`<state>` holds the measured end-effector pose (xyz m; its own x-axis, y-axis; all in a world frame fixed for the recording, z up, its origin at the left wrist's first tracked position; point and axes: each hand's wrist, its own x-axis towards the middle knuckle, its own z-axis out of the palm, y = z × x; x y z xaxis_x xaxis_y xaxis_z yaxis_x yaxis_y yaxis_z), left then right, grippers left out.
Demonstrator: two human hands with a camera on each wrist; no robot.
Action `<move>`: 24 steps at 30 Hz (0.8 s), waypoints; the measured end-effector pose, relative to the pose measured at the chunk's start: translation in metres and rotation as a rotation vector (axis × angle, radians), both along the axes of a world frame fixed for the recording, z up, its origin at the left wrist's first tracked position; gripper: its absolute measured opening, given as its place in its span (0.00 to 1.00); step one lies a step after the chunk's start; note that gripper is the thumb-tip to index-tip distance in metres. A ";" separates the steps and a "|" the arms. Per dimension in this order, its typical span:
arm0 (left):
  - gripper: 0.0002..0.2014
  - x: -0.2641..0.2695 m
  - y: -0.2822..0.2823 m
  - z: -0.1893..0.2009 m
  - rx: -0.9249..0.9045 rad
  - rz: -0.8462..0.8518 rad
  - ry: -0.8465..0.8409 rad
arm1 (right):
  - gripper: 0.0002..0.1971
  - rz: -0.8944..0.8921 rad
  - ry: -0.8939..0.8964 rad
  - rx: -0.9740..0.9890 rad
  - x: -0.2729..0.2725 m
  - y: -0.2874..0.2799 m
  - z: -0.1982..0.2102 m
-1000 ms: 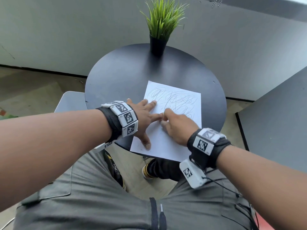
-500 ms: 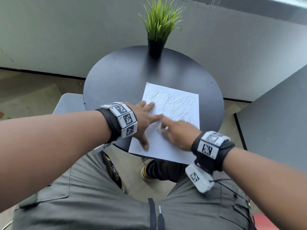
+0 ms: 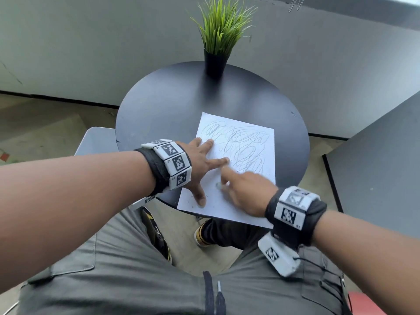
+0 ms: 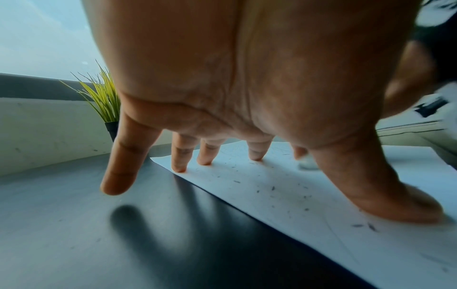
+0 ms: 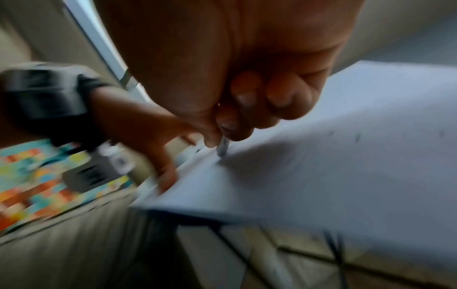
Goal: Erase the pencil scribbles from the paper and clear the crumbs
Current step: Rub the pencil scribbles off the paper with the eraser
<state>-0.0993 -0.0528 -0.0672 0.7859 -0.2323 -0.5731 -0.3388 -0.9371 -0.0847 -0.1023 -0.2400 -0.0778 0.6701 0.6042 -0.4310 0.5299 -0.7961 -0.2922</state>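
You're mid-erase: left hand (image 3: 200,164) spread flat on the paper (image 3: 247,142), right hand (image 3: 245,189) pinching what looks like an eraser (image 5: 222,149); next, rub the scribbles (image 3: 241,144) beyond it

Soft daylight, right wrist view motion-blurred, wide-angle edge distortion

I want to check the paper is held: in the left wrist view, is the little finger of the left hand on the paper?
No, the little finger hangs beside the paper, above the dark table.
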 end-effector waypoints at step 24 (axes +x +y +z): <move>0.56 -0.010 -0.008 -0.015 -0.153 0.104 -0.061 | 0.11 -0.169 -0.123 -0.042 0.048 -0.019 0.005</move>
<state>-0.1091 -0.0610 -0.0822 0.8421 -0.2291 -0.4883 -0.2384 -0.9702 0.0440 -0.0544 -0.2588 -0.0730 0.8096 0.4621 -0.3620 0.4176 -0.8868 -0.1981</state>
